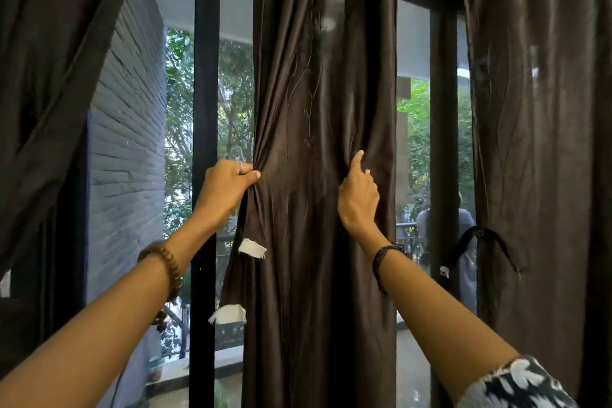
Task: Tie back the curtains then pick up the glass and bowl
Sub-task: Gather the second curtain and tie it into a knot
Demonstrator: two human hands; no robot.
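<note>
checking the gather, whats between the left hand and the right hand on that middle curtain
In the head view only the middle curtain's own dark, creased fabric spans between the left hand, gripping its left edge, and the right hand.

No readable text in your view.

You have two white tags sewn on the edge of the middle curtain, but both look blank from here; no letters or numbers can be made out on them. The small white tag on the black tie-back by the right curtain is too small to read, and so is the white patch at the left edge.
</note>
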